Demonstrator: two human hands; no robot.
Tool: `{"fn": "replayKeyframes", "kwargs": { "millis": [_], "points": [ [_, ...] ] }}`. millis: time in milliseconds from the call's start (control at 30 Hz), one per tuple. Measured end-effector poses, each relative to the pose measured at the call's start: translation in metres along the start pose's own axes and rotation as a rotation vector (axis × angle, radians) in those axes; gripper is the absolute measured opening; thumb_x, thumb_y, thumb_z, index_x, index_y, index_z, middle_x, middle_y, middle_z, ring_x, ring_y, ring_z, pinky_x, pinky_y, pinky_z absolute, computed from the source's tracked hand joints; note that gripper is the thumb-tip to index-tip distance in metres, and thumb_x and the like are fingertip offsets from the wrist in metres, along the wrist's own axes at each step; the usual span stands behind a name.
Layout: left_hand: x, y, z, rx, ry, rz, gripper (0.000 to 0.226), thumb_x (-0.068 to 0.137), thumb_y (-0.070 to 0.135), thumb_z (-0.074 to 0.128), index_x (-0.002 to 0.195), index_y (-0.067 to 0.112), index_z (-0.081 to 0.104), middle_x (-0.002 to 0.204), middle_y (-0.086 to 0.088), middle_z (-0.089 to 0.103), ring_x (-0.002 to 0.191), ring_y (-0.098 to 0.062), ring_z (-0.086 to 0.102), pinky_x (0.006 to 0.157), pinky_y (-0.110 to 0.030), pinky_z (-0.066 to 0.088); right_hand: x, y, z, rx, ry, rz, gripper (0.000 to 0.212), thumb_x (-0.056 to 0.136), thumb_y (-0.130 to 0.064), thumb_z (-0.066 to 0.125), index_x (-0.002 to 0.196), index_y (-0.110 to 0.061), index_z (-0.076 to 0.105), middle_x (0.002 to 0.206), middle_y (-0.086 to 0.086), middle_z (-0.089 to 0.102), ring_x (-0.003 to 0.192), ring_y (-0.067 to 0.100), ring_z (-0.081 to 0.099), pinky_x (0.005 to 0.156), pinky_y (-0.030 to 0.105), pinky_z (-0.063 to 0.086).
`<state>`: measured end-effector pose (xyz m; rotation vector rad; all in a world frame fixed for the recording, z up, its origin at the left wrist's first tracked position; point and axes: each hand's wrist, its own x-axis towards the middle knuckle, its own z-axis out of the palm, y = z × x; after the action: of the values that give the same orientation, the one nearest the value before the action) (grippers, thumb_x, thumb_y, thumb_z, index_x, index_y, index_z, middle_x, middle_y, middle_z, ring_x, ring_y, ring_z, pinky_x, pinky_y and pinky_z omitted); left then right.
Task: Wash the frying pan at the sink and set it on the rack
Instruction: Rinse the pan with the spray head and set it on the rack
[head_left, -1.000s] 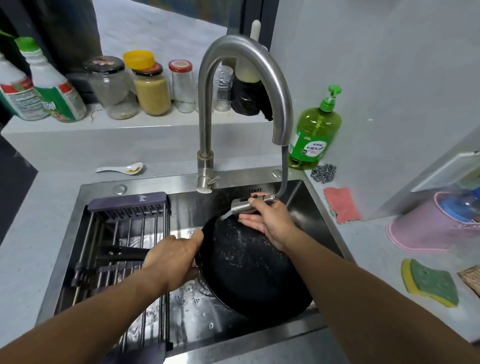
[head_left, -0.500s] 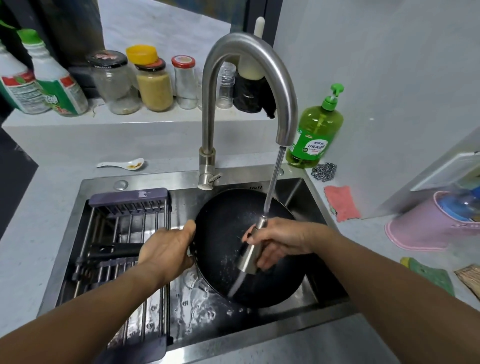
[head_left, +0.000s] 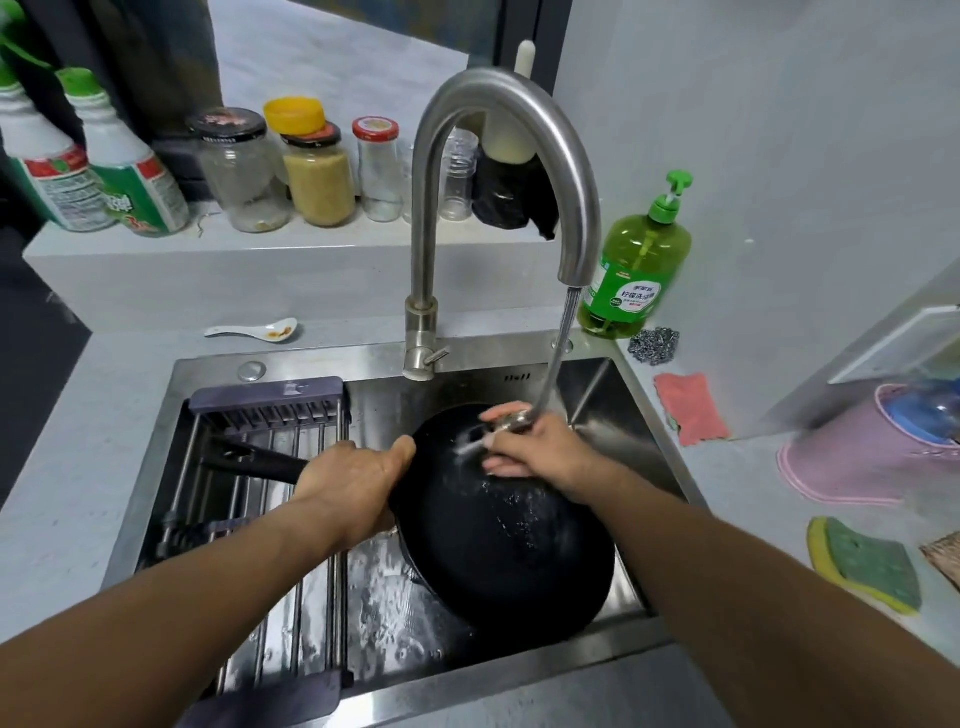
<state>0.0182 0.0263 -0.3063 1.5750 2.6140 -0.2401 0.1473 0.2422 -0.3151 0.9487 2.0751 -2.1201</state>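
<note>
One frying pan (head_left: 498, 540), one rack (head_left: 265, 499), two hands

Two bare forearms, apparently sleeveless; ringless fingers (head_left: 506, 470)

Left forearm enters from lower left of frame, bare, angled up toward centre. Left hand (head_left: 353, 480) at centre frame, back of hand up, fingers curled around the pan handle (head_left: 260, 460), thumb extended toward the pan rim. Right forearm enters from lower right, angled up-left. Right hand (head_left: 540, 447) just right of centre, fingers wrapped around the pull-out spray head (head_left: 506, 423), knuckles upward; fingertips partly hidden.
</note>
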Motion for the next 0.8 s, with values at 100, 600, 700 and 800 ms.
{"fn": "replayKeyframes", "kwargs": {
  "millis": [100,600,700,800],
  "points": [
    [-0.005,0.004,0.001,0.010,-0.034,-0.012,0.045,0.085,0.040,0.064,0.115,0.024,0.035,0.096,0.000,0.072,0.091,-0.029,0.066,0.064,-0.033,0.034,0.006,0.000,0.033,0.133,0.048,-0.033,0.027,0.091,-0.004,0.069,0.115,-0.016,0.066,0.094,0.016,0.075,0.084,0.028,0.075,0.079,0.034,0.063],
    [-0.004,0.009,0.015,-0.205,-0.139,-0.051,0.047,0.073,0.046,0.069,0.108,0.034,0.039,0.095,0.005,0.069,0.090,-0.026,0.067,0.064,-0.031,0.046,0.008,-0.003,0.022,0.137,-0.028,0.091,0.025,0.092,-0.005,0.067,0.115,-0.015,0.065,0.104,0.023,0.073,0.091,0.034,0.075,0.078,0.036,0.063],
    [-0.003,0.009,0.017,-0.253,-0.172,-0.061,0.047,0.071,0.049,0.070,0.101,0.034,0.037,0.094,0.007,0.068,0.088,-0.025,0.066,0.066,-0.032,0.049,0.018,-0.003,0.008,-0.032,0.198,0.017,0.021,0.094,-0.007,0.065,0.108,-0.022,0.062,0.105,0.015,0.072,0.082,0.023,0.072,0.079,0.034,0.063],
    [-0.002,0.005,0.015,-0.245,-0.160,-0.079,0.048,0.071,0.049,0.071,0.102,0.034,0.038,0.095,0.007,0.068,0.089,-0.026,0.067,0.065,-0.032,0.047,0.017,-0.007,-0.033,-0.327,0.262,0.062,0.017,0.093,-0.010,0.067,0.099,-0.024,0.061,0.096,0.014,0.072,0.073,0.023,0.070,0.079,0.041,0.063]
  ]
}}
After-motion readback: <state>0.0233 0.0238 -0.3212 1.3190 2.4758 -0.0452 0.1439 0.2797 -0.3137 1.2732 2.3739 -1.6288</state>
